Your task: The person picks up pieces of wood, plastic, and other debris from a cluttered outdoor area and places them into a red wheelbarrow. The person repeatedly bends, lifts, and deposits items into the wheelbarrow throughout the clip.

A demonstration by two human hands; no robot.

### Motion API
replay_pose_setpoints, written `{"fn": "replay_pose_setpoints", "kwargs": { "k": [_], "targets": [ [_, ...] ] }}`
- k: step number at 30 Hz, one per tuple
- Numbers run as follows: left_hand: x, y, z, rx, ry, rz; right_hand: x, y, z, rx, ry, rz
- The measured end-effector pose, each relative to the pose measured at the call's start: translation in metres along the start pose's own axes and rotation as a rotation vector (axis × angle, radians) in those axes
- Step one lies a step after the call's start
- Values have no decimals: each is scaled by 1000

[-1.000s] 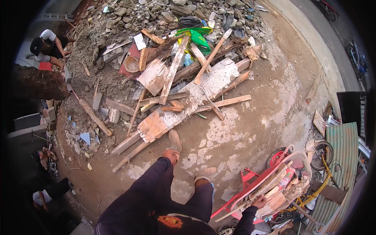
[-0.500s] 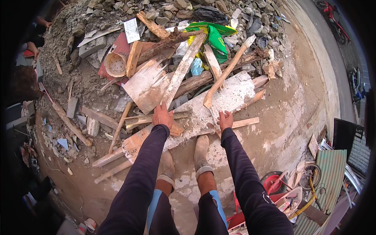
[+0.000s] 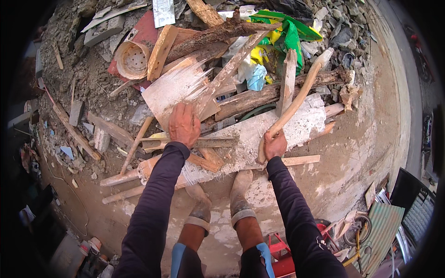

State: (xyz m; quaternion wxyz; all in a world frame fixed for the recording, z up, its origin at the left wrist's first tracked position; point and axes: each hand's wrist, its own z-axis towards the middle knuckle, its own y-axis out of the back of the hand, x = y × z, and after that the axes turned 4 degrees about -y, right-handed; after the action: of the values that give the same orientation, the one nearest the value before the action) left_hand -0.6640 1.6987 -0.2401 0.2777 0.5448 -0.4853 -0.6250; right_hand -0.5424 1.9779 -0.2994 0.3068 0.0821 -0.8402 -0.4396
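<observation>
My right hand is closed round the lower part of a curved, smooth wooden handle, which slants up to the right above a long, dirty white board. At the lower end of a long narrow wooden plank my left hand is closed, knuckles up; its fingertips are hidden. That plank lies slanted across a splintered square of plywood. Below my left hand are short wood pieces. A thick rough branch lies behind the white board.
A heap of rubble rises ahead, with a green and yellow plastic bag and a dirty round pot. My boots stand just before the wood. A red wheelbarrow and corrugated sheet are at the lower right.
My right hand has closed on the curved handle, whose lower end has come nearer to me. My left hand has curled at the plank's end. The view has shifted closer to the pile.
</observation>
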Motion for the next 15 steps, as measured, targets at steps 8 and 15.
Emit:
{"fn": "replay_pose_setpoints", "kwargs": {
  "k": [8, 15],
  "targets": [
    [48, -37, 58, -26, 119, 171, -23, -12, 152, 90, 61, 587],
    [83, -10, 91, -28, 264, 283, -25, -16, 163, 387, -133, 589]
  ]
}}
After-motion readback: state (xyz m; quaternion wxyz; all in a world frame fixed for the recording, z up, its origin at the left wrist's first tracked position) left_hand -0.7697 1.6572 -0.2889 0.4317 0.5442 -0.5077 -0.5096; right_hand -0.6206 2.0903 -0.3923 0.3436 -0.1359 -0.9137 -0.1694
